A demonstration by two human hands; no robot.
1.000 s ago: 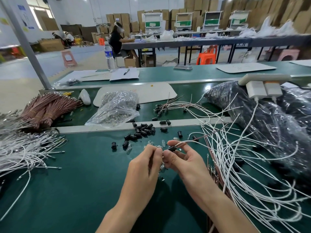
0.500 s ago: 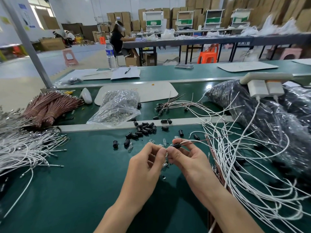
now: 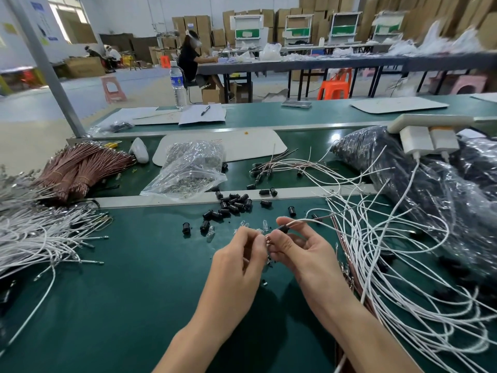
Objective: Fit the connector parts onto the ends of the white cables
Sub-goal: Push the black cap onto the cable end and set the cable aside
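Close work over the green bench (image 3: 121, 278).
Right hand (image 3: 304, 254) pinches a black connector (image 3: 283, 228) on a white cable (image 3: 309, 221); left hand (image 3: 236, 262) curled, its hold unclear.

Nothing legible: too blurred to read on the water bottle (image 3: 177, 81) label, the wall poster (image 3: 35, 6), the cartons (image 3: 201, 26).

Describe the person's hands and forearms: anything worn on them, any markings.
The left hand and the right hand are bare, with no gloves, rings or tape showing. The left forearm and right forearm are uncovered down to the frame's lower edge: no sleeve, watch or wristband is in view. The right thumbnail is short and unpainted. No markings are visible.
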